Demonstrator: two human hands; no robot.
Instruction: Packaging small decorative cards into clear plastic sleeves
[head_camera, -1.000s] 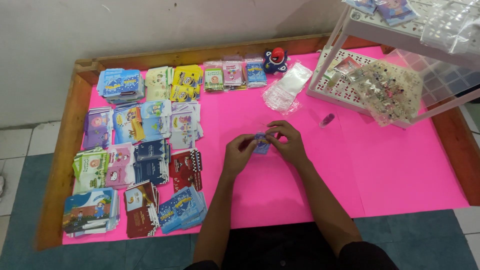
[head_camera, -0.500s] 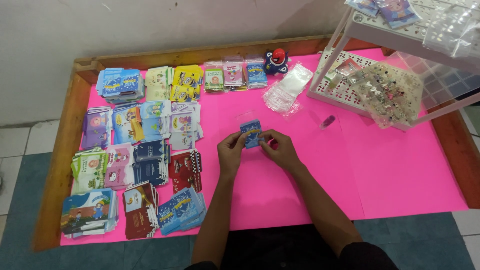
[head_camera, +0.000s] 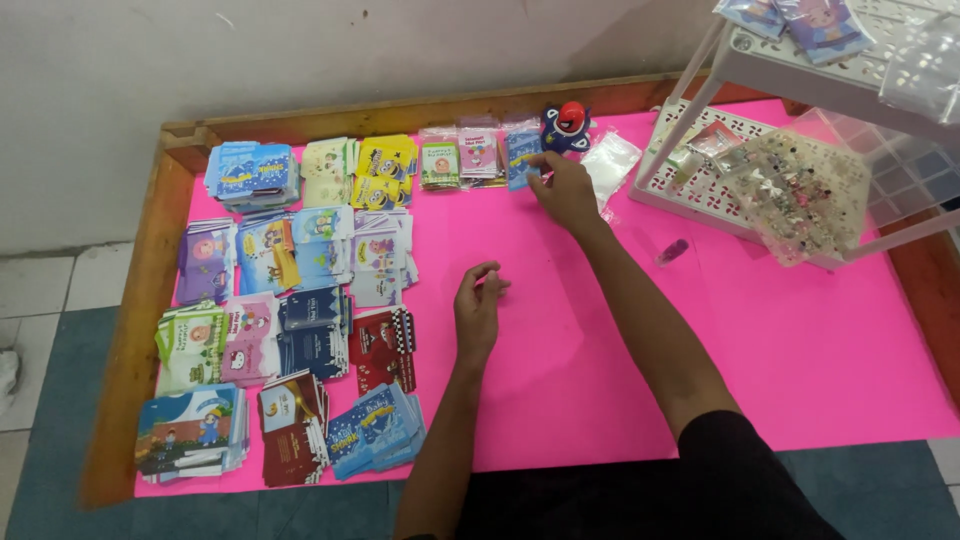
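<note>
Across the pink tabletop, we list what we see:

Surface: pink sheet (head_camera: 800, 340) laid inside a wooden-rimmed table (head_camera: 130, 330).

Right hand (head_camera: 562, 188): stretched out towards 12 o'clock, fingertips pinching the right edge of a small blue packet (head_camera: 520, 158); the rest of the hand rests low over the sheet.

Small blue packet: at the far edge of the sheet, last on the right in a short row of three sealed packets, just beside the pink packet (head_camera: 479, 153) at its 9 o'clock, with a green packet (head_camera: 439, 162) beyond that.

Left hand (head_camera: 478, 308): near the middle of the sheet, fingers loosely curled, holding nothing, resting on or just above the pink sheet; we cannot tell which.

Blue and red toy (head_camera: 567, 125): just beyond the right hand, at its 12 o'clock.

Clear plastic bags (head_camera: 612, 158): a small heap at 3 o'clock of the right hand, close to it.

Card stacks (head_camera: 290, 310): many colourful piles in rows, filling the sheet at 9 o'clock of the left hand.

White rack (head_camera: 700, 185): at 2 o'clock, well apart from the left hand, with a clear bag of small trinkets (head_camera: 800, 195) lying in its lower tray.

Small purple item (head_camera: 672, 250): lying alone on the sheet, in front of the rack.
</note>
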